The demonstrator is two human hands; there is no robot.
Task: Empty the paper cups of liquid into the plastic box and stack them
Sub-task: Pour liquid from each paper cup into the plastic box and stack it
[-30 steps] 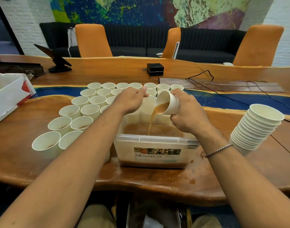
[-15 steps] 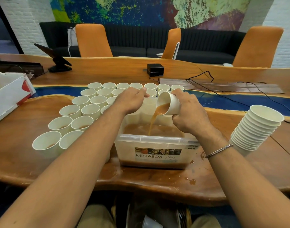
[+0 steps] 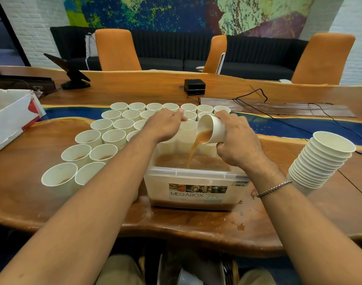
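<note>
The right hand (image 3: pixel 236 140) grips a white paper cup (image 3: pixel 214 128) round its side and holds it tilted mouth-down to the left, above the box. A thin stream of brown liquid (image 3: pixel 193 151) runs from the cup's rim into the translucent plastic box (image 3: pixel 196 173), which has a brown pool at its bottom. The left hand (image 3: pixel 163 126) lies on the box's far left rim, fingers curled over it. Left of the box, a cluster of upright white paper cups (image 3: pixel 97 140) stands in rows, several with liquid in them. To the right, a leaning stack of empty white paper cups (image 3: pixel 320 161) rests on the wooden bench (image 3: pixel 21 161). Brown drops (image 3: pixel 240 226) lie on the bench near the box.
</note>
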